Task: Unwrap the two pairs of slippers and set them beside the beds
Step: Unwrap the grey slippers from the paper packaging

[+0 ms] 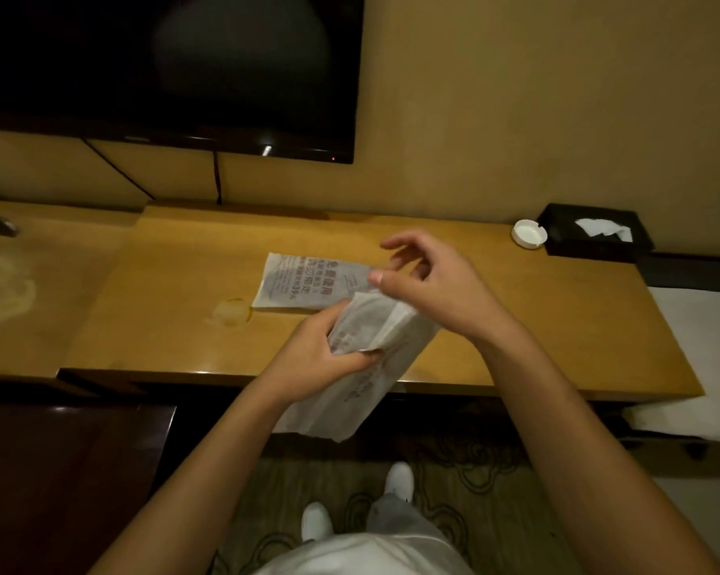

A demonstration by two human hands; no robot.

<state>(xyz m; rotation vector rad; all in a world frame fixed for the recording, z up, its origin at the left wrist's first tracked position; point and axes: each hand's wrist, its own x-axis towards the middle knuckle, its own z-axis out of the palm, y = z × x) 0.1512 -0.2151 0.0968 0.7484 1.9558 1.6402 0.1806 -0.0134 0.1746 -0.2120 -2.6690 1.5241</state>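
Our left hand [317, 359] grips the white paper-wrapped slipper packet [362, 363]; our right hand [429, 284] pinches its top edge. Pulling hard may tear it suddenly, dropping the slippers.

Surface [176, 309] runs left-right along the wall, TV [163, 72] mounted above its left half, two cables [217, 176] dropping from it to the surface's back edge. Flat slipper packet [304, 284] lies mid-surface. Second slipper packet [362, 367] is in front of it, held over the surface's front edge: left hand [312, 359] on its left side, right hand [429, 280] at its top end. Ashtray [529, 233] at back right, touching the tissue box [594, 236] on its right. Bed [706, 359] abuts the surface's right end. Person's shoes [317, 520] on the carpet [474, 483] below.
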